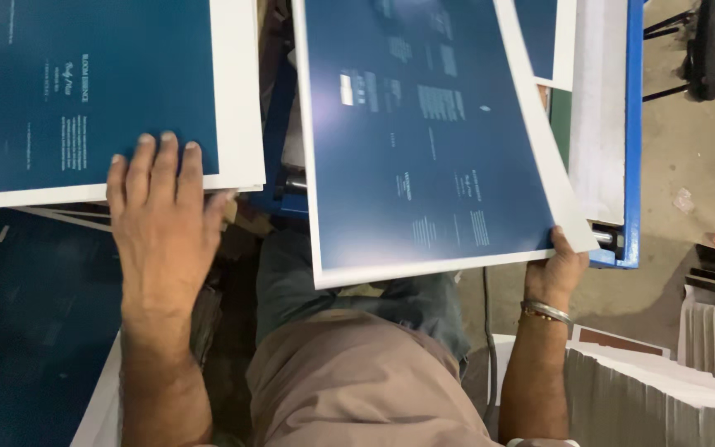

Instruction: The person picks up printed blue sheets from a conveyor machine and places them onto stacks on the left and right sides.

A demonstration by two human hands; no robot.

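My left hand (161, 217) lies flat, fingers spread, on the near edge of a stack of dark blue printed sheets with white borders (84, 91) at the left. My right hand (554, 271), with a metal bangle at the wrist, grips the near right corner of a single large blue printed sheet (424, 132). That sheet is lifted and tilted over a blue-framed machine table (632, 124). My lap and legs show below, between the two hands.
More blue sheets lie low at the left (26, 331). Stacks of white paper (664, 397) stand at the lower right. A concrete floor (688, 141) and a black wheel (712, 45) are at the upper right.
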